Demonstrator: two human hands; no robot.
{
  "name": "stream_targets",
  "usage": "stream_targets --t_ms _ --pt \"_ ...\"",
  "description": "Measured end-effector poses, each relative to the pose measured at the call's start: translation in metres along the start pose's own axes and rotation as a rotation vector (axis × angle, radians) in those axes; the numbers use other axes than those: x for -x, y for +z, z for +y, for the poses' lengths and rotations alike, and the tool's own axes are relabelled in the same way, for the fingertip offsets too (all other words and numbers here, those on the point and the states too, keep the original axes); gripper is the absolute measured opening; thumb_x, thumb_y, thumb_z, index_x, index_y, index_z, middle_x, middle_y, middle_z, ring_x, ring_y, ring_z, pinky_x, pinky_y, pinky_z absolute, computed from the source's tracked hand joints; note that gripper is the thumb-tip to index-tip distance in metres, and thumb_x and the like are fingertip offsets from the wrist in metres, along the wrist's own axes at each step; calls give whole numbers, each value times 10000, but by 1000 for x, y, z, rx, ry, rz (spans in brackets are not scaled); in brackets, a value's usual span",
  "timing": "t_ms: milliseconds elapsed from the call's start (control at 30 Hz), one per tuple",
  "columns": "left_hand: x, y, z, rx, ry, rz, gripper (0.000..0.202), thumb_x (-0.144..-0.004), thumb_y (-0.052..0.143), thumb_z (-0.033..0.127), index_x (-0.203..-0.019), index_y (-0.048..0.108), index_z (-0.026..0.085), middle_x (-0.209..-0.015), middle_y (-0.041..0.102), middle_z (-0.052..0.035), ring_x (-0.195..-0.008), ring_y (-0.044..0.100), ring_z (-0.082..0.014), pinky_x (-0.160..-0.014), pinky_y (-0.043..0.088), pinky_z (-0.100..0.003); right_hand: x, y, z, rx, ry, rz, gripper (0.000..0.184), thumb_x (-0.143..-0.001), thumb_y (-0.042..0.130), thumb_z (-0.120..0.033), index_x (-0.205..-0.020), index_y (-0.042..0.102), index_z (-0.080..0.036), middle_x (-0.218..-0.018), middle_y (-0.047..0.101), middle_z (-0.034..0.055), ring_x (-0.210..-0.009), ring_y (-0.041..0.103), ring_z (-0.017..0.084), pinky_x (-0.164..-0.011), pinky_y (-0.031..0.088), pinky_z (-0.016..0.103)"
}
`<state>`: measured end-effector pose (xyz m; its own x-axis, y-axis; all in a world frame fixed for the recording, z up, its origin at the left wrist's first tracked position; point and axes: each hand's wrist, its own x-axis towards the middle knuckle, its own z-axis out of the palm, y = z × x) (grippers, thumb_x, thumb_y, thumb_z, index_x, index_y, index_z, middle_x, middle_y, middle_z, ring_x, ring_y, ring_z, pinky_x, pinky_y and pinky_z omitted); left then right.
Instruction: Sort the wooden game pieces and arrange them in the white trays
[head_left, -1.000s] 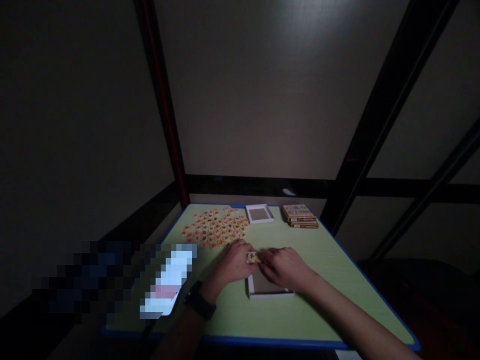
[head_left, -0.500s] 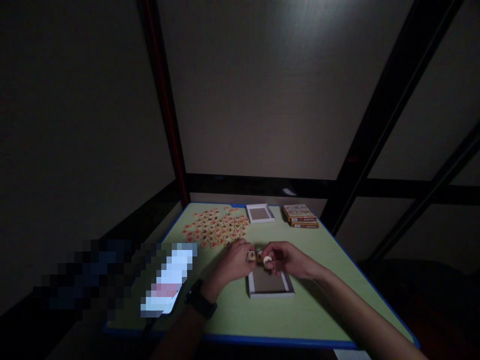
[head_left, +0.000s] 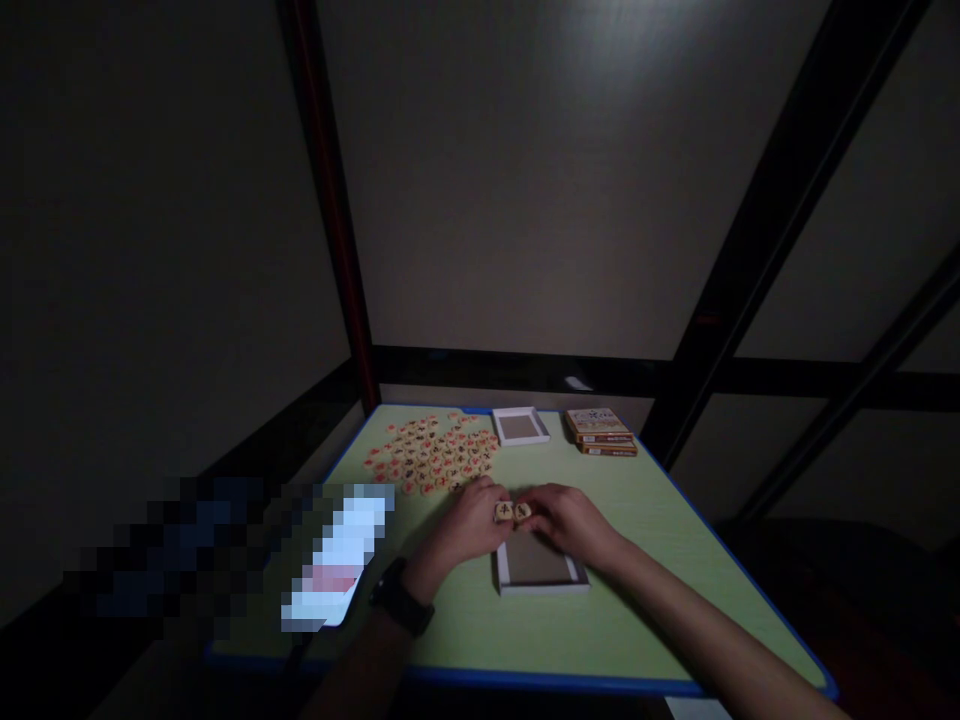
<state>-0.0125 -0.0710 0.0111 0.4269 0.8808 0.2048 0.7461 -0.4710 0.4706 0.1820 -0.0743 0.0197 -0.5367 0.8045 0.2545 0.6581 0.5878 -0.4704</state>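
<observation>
A shallow white-rimmed box tray (head_left: 536, 585) with a brown inside lies in front of me. At its far-left corner my left hand (head_left: 474, 520) rests with curled fingers against a round xiangqi piece (head_left: 503, 511) bearing a black character. Close beside that is a second xiangqi piece (head_left: 523, 512), also black-marked, pinched by my right hand (head_left: 568, 518) from the right. Both pieces show their faces towards me over the tray's far edge. The undersides of my fingers are partly hidden. Farther off to the left, many red and black pieces (head_left: 439, 455) lie spread out.
On the green, blue-edged table (head_left: 637, 640), another open box half (head_left: 521, 410) stands at the back. Several stacked boxes (head_left: 600, 425) are at the back right. A lit, blurred-out phone-like screen (head_left: 349, 545) lies near my left forearm.
My right hand has moved slightly left and away from me. The piece it held over the tray is now set down beside the piece at my left fingers.
</observation>
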Motion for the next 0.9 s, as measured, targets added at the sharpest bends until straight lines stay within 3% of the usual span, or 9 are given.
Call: stream_targets --t_ms 233,900 --pt "1 -4 3 -4 4 -17 97 -784 618 177 -849 689 171 -920 680 -68 -939 620 -207 -857 480 -302 0 10 6 205 -5 -8 302 -910 597 -444 -999 680 -167 -889 722 101 -833 672 234 -720 454 289" --pt "1 -4 3 28 -4 -13 77 -796 633 182 -846 691 179 -926 692 -63 -938 620 -203 -867 477 -296 1 9 4 87 -23 -5 333 -887 621 -378 -1152 655 -181 -975 734 100 -886 683 236 -773 482 310"
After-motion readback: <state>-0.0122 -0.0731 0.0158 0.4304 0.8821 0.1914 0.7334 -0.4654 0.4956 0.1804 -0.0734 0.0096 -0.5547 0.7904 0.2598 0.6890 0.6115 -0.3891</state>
